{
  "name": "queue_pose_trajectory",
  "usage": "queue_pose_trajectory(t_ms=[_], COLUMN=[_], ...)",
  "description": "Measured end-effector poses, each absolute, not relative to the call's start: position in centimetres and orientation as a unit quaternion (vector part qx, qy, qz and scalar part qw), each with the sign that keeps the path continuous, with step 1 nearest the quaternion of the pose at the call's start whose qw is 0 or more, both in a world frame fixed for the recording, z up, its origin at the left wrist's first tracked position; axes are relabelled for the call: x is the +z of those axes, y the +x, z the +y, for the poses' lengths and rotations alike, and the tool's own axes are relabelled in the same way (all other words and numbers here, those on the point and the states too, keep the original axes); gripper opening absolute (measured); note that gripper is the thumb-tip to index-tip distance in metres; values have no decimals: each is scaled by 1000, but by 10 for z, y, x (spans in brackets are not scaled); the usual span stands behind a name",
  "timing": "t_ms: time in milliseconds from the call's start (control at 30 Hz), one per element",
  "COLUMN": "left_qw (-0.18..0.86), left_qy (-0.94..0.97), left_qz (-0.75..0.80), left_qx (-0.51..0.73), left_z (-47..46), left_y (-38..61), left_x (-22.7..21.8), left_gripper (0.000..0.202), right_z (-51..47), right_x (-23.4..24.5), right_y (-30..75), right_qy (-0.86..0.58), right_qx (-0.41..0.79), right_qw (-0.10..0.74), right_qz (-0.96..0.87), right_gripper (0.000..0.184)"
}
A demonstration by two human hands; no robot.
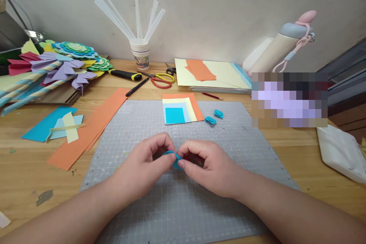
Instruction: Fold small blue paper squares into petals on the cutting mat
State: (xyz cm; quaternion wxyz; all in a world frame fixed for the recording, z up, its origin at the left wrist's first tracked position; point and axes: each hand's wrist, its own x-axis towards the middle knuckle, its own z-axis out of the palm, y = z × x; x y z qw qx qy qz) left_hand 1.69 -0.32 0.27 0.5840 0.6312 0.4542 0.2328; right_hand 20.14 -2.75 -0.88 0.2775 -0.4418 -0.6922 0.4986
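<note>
Over the grey cutting mat [183, 206], my left hand [148, 162] and my right hand [201, 162] meet, both pinched on a small blue paper piece [175, 159]. Only a curl of the paper shows between the fingertips. Two folded blue paper pieces [214, 117] lie on the mat farther back to the right. A stack of paper squares [180, 108], orange, yellow, pale blue and blue, lies at the mat's far edge.
An orange paper strip [88, 127] and blue and yellow scraps [57, 126] lie left of the mat. Paper flowers [65, 61] sit at far left. A cup of strips [141, 55], scissors [160, 79], a knife [124, 74], paper sheets [211, 74] and a bottle [283, 49] stand behind.
</note>
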Motion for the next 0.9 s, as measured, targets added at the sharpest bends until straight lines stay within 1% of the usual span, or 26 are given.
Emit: queue_pose_trajectory(t_ms=[133,233,400,500,667,900], left_qw=[605,611,604,593,566,545], left_qy=[616,613,606,615,641,657], left_qz=[449,442,454,456,453,454], left_qx=[231,234,249,250,255,255], left_z=[-4,-4,-4,-5,-5,-5], left_y=[16,16,16,15,16,17], left_x=[2,1,2,1,1,2], left_gripper=[11,12,15,15,14,14], right_z=[-26,-25,-25,-25,-24,-21], right_x=[-10,-10,-8,-10,-12,-10], right_y=[202,202,203,203,201,201], right_qy=[-430,-427,-436,-441,-436,-442], right_qx=[474,477,549,566,604,649], right_qw=[276,283,297,297,331,329], right_qz=[-717,-714,-649,-629,-579,-524], right_gripper=[10,12,16,17,13,21])
